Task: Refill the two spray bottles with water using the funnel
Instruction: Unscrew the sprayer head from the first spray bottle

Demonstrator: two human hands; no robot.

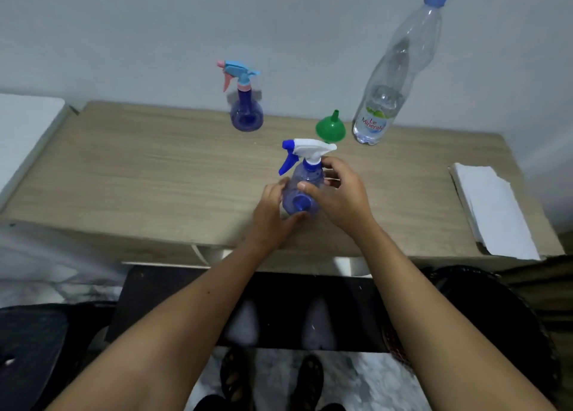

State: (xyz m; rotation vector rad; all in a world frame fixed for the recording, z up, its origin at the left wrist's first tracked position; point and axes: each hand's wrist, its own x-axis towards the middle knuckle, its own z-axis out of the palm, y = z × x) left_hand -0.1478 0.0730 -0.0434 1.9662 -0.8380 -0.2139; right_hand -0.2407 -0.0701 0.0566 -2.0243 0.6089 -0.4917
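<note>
Both my forearms reached forward and inward from the bottom of the view, bare to the elbows, converging until my hands sat close together. My left hand (273, 212) lay lower and nearer to me, palm turned inward, fingers curled around the left side of what I held, the thumb stretched across beneath it. My right hand (338, 193) sat a little higher and farther out, its back facing up, wrist slightly bent. Its thumb pressed forward on the near side while the fingers (330, 165) curled around the far side, up toward the top. The two hands nearly touched at the thumbs.
</note>
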